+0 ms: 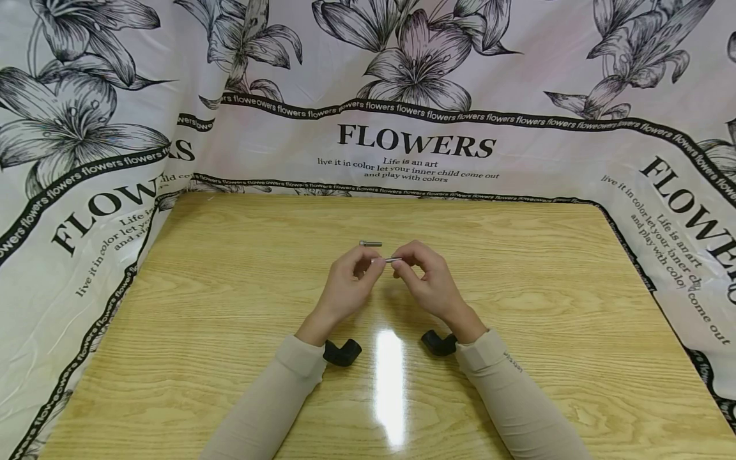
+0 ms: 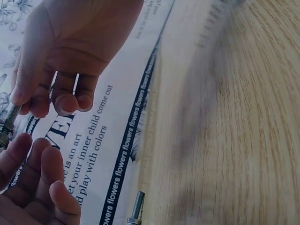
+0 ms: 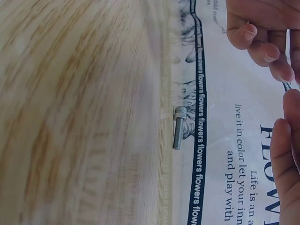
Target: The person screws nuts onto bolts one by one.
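Both hands meet over the wooden table (image 1: 230, 306) around a small metal bolt (image 1: 393, 259). My right hand (image 1: 432, 281) pinches its threaded end between thumb and fingertip, plainest in the left wrist view. At the other end, where a nut-like collar (image 2: 5, 133) shows, the thumb and fingers of my left hand (image 1: 351, 284) grip it. Fingers partly hide that end, and the left wrist view cuts it off at the edge. A second bolt (image 1: 370, 243) lies on the table just beyond the left hand, head to the left and thread to the right.
Black angled pieces sit beside the left wrist (image 1: 342, 353) and the right wrist (image 1: 439, 343). White flower-printed cloth (image 1: 414, 147) hangs behind the table and along both sides. Light sleeves cover the forearms. A bright reflection (image 1: 390, 390) shows on the tabletop between them.
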`<act>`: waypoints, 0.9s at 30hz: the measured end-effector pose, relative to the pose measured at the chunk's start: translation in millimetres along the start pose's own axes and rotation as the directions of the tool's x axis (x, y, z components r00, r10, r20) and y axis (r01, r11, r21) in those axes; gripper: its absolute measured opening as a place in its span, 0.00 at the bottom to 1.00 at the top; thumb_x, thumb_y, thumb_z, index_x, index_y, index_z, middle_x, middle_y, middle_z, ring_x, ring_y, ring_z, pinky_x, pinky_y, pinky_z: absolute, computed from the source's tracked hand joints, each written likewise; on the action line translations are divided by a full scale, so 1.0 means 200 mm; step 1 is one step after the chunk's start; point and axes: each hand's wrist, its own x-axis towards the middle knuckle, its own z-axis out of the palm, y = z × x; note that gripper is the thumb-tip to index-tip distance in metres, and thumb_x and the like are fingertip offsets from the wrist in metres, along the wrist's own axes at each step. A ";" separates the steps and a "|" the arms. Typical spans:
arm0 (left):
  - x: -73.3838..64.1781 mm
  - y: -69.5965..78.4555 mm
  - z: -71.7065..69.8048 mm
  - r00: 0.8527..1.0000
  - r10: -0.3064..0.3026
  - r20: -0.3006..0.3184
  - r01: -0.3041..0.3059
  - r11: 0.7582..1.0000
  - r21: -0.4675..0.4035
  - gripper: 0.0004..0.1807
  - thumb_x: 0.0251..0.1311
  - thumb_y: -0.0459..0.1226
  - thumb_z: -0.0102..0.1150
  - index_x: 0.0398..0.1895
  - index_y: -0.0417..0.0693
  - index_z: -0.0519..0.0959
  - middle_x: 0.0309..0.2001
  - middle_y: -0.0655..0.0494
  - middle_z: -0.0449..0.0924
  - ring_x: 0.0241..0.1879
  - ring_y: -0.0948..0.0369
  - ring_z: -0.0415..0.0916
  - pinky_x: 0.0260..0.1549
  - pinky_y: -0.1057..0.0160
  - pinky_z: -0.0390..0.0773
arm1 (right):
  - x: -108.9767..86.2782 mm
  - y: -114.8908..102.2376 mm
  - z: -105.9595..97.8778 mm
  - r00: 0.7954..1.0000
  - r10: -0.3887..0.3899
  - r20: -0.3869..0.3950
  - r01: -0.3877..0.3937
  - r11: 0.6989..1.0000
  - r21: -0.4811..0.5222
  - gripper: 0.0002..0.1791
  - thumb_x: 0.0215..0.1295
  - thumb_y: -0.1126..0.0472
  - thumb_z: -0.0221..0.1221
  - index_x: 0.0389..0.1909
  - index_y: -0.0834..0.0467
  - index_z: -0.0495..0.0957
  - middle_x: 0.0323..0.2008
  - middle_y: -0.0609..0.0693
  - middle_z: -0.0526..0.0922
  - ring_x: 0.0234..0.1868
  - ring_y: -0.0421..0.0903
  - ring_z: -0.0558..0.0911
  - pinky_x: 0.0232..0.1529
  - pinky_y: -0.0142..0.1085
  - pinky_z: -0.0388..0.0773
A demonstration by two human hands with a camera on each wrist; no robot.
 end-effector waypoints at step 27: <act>0.01 0.00 0.00 0.993 0.116 -0.014 -0.116 0.993 -0.006 0.14 0.58 0.30 0.64 0.47 0.42 0.75 0.44 0.50 0.77 0.36 0.57 0.74 0.32 0.57 0.73 | 0.00 -0.01 0.00 1.000 0.001 0.012 -0.001 1.000 0.004 0.06 0.61 0.80 0.54 0.37 0.70 0.74 0.33 0.61 0.77 0.29 0.60 0.79 0.33 0.44 0.78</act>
